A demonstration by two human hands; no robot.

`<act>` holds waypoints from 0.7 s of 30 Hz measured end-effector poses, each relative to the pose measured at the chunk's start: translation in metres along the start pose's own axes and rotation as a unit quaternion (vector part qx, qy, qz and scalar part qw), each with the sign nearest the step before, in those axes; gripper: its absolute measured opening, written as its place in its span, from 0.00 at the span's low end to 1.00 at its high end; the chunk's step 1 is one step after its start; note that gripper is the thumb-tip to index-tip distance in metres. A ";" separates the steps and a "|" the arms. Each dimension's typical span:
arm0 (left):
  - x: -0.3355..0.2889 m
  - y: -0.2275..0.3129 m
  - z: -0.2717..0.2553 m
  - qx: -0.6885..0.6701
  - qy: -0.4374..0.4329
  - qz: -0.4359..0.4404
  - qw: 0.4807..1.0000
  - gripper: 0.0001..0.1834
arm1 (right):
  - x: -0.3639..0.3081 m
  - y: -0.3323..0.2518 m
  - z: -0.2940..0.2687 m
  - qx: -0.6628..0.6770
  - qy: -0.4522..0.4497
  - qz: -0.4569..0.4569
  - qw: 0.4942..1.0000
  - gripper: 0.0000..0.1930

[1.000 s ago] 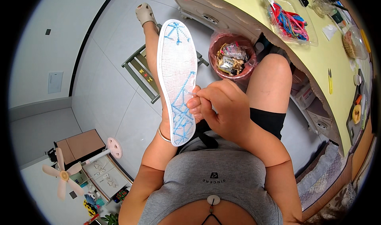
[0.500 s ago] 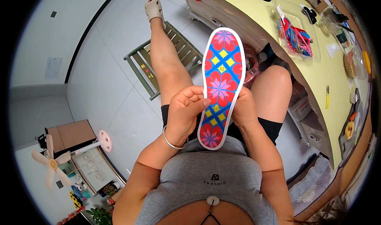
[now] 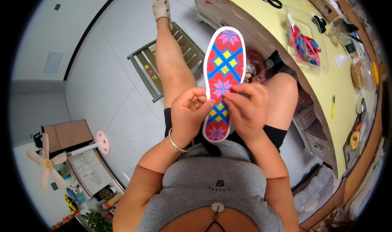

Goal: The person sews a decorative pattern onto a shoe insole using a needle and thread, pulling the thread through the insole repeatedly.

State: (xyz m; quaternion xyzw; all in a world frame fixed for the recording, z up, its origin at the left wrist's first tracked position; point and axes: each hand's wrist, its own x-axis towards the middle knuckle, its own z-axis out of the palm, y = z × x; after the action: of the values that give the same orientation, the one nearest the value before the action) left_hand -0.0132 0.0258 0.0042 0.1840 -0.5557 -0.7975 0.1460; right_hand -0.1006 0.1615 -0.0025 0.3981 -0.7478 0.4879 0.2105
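Right hand (image 3: 250, 109) shifts onto insole (image 3: 222, 80)

Beyond the grey shirt (image 3: 220, 172), the left hand (image 3: 188, 111) pinches the insole's left edge; the right, now off the opposite edge, brings fingertips to the patterned face, seemingly the working side; any hold unclear.

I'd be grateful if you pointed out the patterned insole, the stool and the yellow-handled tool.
Patterned insole (image 3: 222, 83), head view: middle flower.
Stool (image 3: 150, 71), head view: a slat.
Yellow-handled tool (image 3: 332, 110), head view: handle.
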 end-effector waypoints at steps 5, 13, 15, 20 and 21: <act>0.000 -0.006 -0.001 0.093 -0.003 0.034 0.995 0.10 | 0.004 -0.010 0.004 0.035 -0.042 -0.052 0.997 0.08; 0.021 -0.011 -0.041 0.151 0.115 0.078 0.979 0.09 | 0.040 0.003 -0.089 0.630 0.245 0.256 0.691 0.07; 0.019 -0.007 -0.033 0.152 0.093 0.097 0.979 0.10 | 0.041 0.022 -0.111 0.489 0.337 0.196 0.780 0.06; 0.013 -0.002 -0.016 0.055 0.024 0.059 0.996 0.12 | 0.018 0.011 -0.056 0.211 0.163 0.256 0.929 0.08; 0.010 -0.003 -0.016 0.056 0.014 0.069 0.996 0.12 | 0.023 -0.004 -0.041 0.120 0.058 0.217 0.967 0.11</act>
State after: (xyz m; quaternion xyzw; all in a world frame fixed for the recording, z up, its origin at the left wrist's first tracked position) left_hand -0.0149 0.0095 -0.0048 0.1644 -0.6090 -0.7504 0.1977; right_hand -0.1144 0.1885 0.0335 0.2200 -0.7387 0.6304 0.0928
